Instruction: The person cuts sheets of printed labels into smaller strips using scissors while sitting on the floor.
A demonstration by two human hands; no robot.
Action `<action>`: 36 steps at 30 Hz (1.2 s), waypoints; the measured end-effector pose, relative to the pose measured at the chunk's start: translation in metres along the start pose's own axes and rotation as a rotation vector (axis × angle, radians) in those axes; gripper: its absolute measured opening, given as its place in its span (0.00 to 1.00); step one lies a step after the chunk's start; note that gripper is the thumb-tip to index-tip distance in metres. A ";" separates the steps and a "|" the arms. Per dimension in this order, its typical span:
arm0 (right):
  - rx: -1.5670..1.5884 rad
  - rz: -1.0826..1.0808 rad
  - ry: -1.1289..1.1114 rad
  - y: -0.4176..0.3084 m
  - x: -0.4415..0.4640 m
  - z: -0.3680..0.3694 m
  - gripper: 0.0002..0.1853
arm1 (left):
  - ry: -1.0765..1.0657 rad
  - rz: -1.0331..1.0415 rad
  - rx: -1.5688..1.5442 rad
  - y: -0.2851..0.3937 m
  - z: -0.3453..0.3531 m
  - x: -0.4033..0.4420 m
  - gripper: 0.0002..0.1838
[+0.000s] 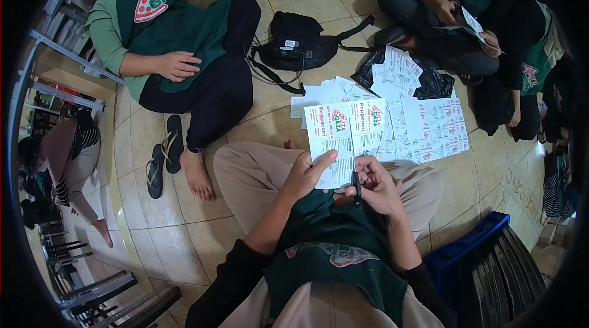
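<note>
My left hand (310,174) pinches a printed label sheet (334,138) along its lower left, thumb on top. The sheet bears "Pizza Gaza" and "Pepperoni" lettering in red and green. My right hand (378,185) is closed around black scissors (358,192) at the sheet's lower edge. The blades are mostly hidden, so how far they are apart does not show. Just beyond the sheet, more printed label sheets (442,128) lie overlapping on the floor, and smaller cut pieces (397,70) are heaped on a black plastic bag (434,84).
A black backpack (294,39) lies on the tiled floor ahead. One person in a green apron (202,39) sits at left, near flip-flops (164,156). Another person (429,15) at upper right holds papers. A blue-black crate (485,266) stands at lower right, metal racks (98,294) at left.
</note>
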State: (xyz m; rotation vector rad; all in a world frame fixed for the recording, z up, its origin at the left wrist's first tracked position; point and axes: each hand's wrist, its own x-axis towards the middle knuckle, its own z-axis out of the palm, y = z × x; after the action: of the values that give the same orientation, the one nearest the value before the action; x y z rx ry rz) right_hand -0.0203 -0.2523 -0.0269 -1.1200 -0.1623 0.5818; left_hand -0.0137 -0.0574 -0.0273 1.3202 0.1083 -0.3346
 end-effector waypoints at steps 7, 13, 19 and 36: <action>-0.064 -0.063 0.025 0.000 0.002 0.000 0.24 | -0.048 0.086 0.078 -0.002 0.002 -0.001 0.13; -0.114 -0.080 0.076 0.002 0.003 -0.004 0.23 | -0.097 0.090 0.117 -0.013 0.002 0.003 0.13; -0.067 -0.072 0.099 0.008 0.003 -0.005 0.22 | -0.105 -0.042 0.105 -0.006 0.001 0.002 0.14; -0.111 -0.024 0.250 0.024 0.015 -0.022 0.17 | -0.115 -0.099 0.138 -0.034 0.000 0.022 0.17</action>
State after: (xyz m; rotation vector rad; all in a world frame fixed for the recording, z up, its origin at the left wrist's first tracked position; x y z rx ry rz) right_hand -0.0074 -0.2547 -0.0607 -1.2864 0.0084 0.4106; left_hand -0.0033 -0.0684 -0.0643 1.4316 0.0541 -0.5087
